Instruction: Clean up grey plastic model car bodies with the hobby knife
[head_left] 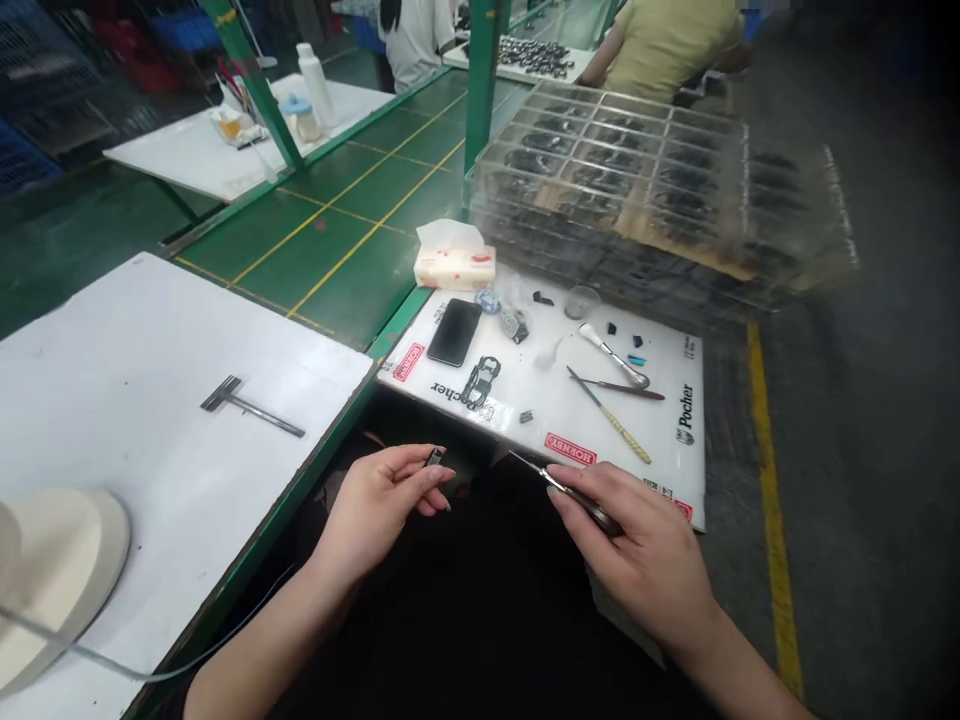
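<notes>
My left hand (390, 490) pinches a small dark part (435, 457) between thumb and fingertips, in front of the near edge of a white printed board (517, 385). In my right hand (637, 540) is a craft knife (592, 508) with a dark handle and a thin pointed tip aimed left toward the part. Tip and part are apart. Beyond the hands, a small grey piece (526, 416) lies near the board's edge, with black car-shaped frame pieces (481, 380) behind it. To the right lie a yellow-handled file (615, 425) and a slim brown-handled tool (630, 389).
A phone (454, 332), tissue pack (454, 266) and metal-handled tool (613, 356) are on the board. Stacked clear compartment trays (637, 180) stand behind it. At left, a T-shaped tool (255, 406) lies on a white table (150, 400) beside a round cream base (67, 580). Co-workers sit further back.
</notes>
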